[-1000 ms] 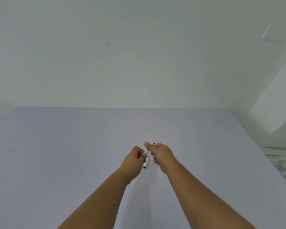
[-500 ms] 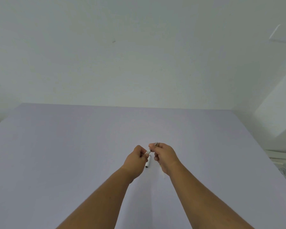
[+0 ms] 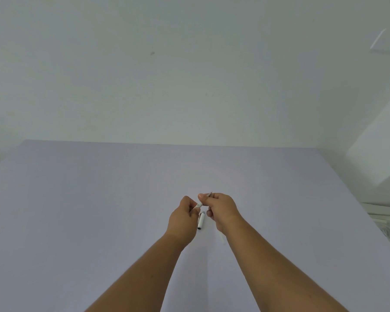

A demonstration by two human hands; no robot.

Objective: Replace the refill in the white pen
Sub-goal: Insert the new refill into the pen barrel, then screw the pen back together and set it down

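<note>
Above the pen cap (image 3: 201, 220) lying between the wrists on the lilac table (image 3: 77, 199), the left hand (image 3: 184, 218) pinches the white pen (image 3: 199, 204), whose axis slants up-right into the right hand (image 3: 221, 209) pinching the refill (image 3: 209, 194), a pale wall (image 3: 189, 75) beyond.

A table (image 3: 99, 221) fills the lower half of the view, with a wall (image 3: 189, 75) behind its far edge. Two forearms reach forward from the near edge and meet above the middle of the table. The left hand (image 3: 182, 218) and right hand (image 3: 221, 208) sit side by side, almost touching, with a thin pen part (image 3: 199, 204) held between them, its tip (image 3: 209, 194) poking out beyond the right hand. Below and between the hands, a short pen cap (image 3: 201, 220) lies on the table. At the far right, past the table edge, sits some clutter (image 3: 387, 224).
</note>
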